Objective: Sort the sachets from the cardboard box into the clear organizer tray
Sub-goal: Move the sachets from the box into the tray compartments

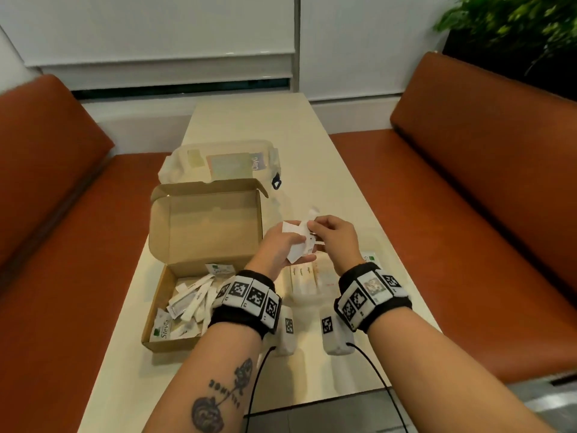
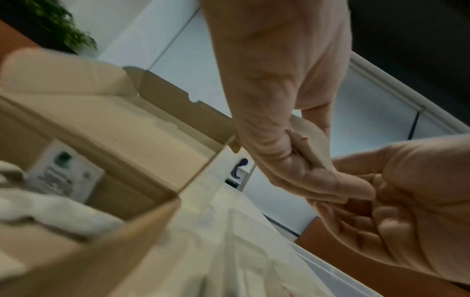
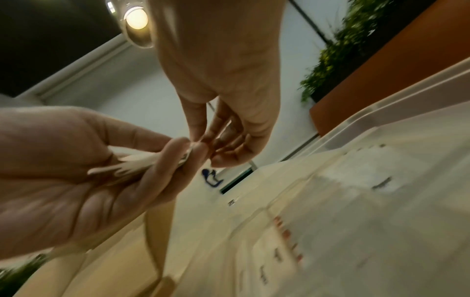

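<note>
An open cardboard box [image 1: 175,310] on the left of the table holds several white sachets [image 1: 193,303]. Above the clear organizer tray [image 1: 304,296], my left hand [image 1: 292,245] grips a bunch of white sachets [image 1: 296,253]. My right hand [image 1: 313,229] pinches one sachet at the top of that bunch. In the right wrist view the left hand [image 3: 175,158] clamps the fanned sachets [image 3: 137,162] while the right fingertips [image 3: 203,140] meet them. The left wrist view shows a sachet [image 2: 314,144] under my left thumb, and the box [image 2: 122,132] below.
A clear zip pouch [image 1: 218,162] lies behind the box. Two white marker-tagged devices [image 1: 285,331] sit at the near table edge with black cables. Orange benches [image 1: 484,214] flank the narrow table. The organizer's compartments [image 3: 356,201] hold sorted sachets.
</note>
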Action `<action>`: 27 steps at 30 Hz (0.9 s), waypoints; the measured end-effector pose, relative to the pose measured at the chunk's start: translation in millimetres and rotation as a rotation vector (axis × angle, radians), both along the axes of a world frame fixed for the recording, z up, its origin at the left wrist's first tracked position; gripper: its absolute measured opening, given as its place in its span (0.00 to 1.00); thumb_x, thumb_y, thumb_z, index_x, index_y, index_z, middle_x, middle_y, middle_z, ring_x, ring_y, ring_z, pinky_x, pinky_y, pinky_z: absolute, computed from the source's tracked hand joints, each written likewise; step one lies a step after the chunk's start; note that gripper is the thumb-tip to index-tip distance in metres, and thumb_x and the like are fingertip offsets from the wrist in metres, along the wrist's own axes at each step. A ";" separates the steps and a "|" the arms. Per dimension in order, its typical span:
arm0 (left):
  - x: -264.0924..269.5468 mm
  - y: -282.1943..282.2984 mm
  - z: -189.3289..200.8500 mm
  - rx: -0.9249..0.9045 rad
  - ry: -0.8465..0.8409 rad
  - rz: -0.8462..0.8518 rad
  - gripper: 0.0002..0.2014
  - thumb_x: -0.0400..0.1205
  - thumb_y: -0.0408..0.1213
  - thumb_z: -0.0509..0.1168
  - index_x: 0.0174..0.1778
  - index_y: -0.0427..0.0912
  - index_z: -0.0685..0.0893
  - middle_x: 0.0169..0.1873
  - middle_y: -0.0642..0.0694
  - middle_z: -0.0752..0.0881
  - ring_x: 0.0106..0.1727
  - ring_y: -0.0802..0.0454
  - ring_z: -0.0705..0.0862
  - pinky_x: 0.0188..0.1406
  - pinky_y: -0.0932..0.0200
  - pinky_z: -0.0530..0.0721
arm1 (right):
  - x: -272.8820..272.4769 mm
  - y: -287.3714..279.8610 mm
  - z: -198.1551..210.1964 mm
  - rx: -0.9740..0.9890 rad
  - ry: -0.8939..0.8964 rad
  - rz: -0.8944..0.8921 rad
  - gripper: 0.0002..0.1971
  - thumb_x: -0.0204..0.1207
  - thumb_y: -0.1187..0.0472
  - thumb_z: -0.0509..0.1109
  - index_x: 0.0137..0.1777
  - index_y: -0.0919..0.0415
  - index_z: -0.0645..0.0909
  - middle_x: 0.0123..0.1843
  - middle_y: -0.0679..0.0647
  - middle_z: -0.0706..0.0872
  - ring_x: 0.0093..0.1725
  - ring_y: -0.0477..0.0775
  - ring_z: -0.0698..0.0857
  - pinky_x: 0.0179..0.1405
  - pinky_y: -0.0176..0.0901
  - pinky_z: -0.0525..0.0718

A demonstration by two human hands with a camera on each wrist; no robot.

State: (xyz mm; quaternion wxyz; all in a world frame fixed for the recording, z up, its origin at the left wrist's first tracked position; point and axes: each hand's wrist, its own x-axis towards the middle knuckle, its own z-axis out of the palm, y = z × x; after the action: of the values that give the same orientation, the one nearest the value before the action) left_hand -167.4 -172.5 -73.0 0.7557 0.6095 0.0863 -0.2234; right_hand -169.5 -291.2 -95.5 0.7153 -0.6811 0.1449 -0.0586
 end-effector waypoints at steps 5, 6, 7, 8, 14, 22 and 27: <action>0.3 -20.1 -11.2 -0.037 0.025 -0.009 0.18 0.81 0.19 0.57 0.65 0.36 0.78 0.56 0.32 0.81 0.48 0.36 0.86 0.44 0.49 0.90 | 0.5 -34.7 -3.9 -0.020 -0.004 -0.104 0.04 0.77 0.66 0.69 0.45 0.67 0.82 0.39 0.57 0.85 0.36 0.51 0.83 0.33 0.38 0.82; 0.3 -22.5 -12.9 -0.027 0.028 -0.002 0.17 0.81 0.19 0.57 0.64 0.35 0.78 0.55 0.31 0.81 0.47 0.36 0.86 0.43 0.50 0.90 | 1.7 -40.1 -4.1 -0.020 -0.007 -0.143 0.03 0.78 0.66 0.67 0.47 0.66 0.81 0.39 0.56 0.84 0.36 0.50 0.82 0.32 0.38 0.82; 0.7 -24.4 -14.4 -0.012 0.030 0.005 0.16 0.81 0.19 0.56 0.62 0.35 0.79 0.54 0.31 0.81 0.46 0.36 0.86 0.42 0.50 0.91 | 3.4 -45.3 -3.9 -0.022 -0.008 -0.179 0.03 0.79 0.66 0.67 0.48 0.65 0.80 0.40 0.56 0.84 0.35 0.50 0.82 0.32 0.38 0.81; 1.6 -25.6 -15.8 0.005 0.034 0.013 0.15 0.81 0.19 0.56 0.59 0.34 0.80 0.53 0.31 0.81 0.44 0.37 0.85 0.40 0.51 0.91 | 5.1 -49.7 -3.1 -0.023 -0.009 -0.203 0.03 0.79 0.65 0.66 0.49 0.64 0.79 0.39 0.56 0.83 0.33 0.49 0.81 0.31 0.38 0.81; 10.5 -24.2 -17.7 0.106 0.066 0.046 0.07 0.81 0.22 0.62 0.45 0.38 0.81 0.45 0.36 0.85 0.36 0.42 0.85 0.31 0.53 0.90 | 13.2 -52.3 5.2 0.004 -0.060 -0.042 0.07 0.77 0.74 0.64 0.51 0.67 0.80 0.37 0.61 0.86 0.34 0.57 0.88 0.41 0.45 0.90; 20.1 -16.2 -14.5 0.103 0.092 0.075 0.08 0.83 0.23 0.60 0.44 0.34 0.83 0.51 0.33 0.81 0.37 0.41 0.85 0.27 0.56 0.89 | 18.7 -42.0 15.5 0.331 -0.078 0.148 0.12 0.76 0.73 0.56 0.38 0.70 0.80 0.38 0.62 0.84 0.36 0.57 0.86 0.40 0.41 0.88; 25.1 -15.4 -16.0 -0.071 0.129 0.146 0.14 0.84 0.40 0.64 0.46 0.30 0.83 0.41 0.32 0.86 0.38 0.41 0.87 0.30 0.54 0.90 | 16.7 -41.5 1.8 0.034 -0.063 0.262 0.11 0.70 0.80 0.57 0.37 0.67 0.78 0.38 0.59 0.82 0.34 0.51 0.80 0.34 0.37 0.80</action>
State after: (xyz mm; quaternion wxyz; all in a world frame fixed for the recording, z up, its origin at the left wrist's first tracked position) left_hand -142.2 -187.9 -89.0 0.7840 0.5588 0.1711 -0.2093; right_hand -152.9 -332.6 -93.7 0.7323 -0.6800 0.0330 0.0163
